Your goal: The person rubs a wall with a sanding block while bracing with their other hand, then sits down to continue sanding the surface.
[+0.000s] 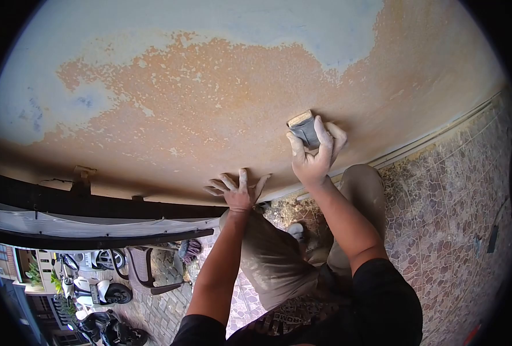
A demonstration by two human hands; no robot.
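Head view shows me the right hand (313, 154) gripping a sanding block (303, 128), fingers wrapped over it and pressing it flat against the wall (209, 86) where orange patches show through pale blue paint. My left hand (238, 190) lies open, fingers spread, braced on the wall lower down, near the paved floor (440, 196).
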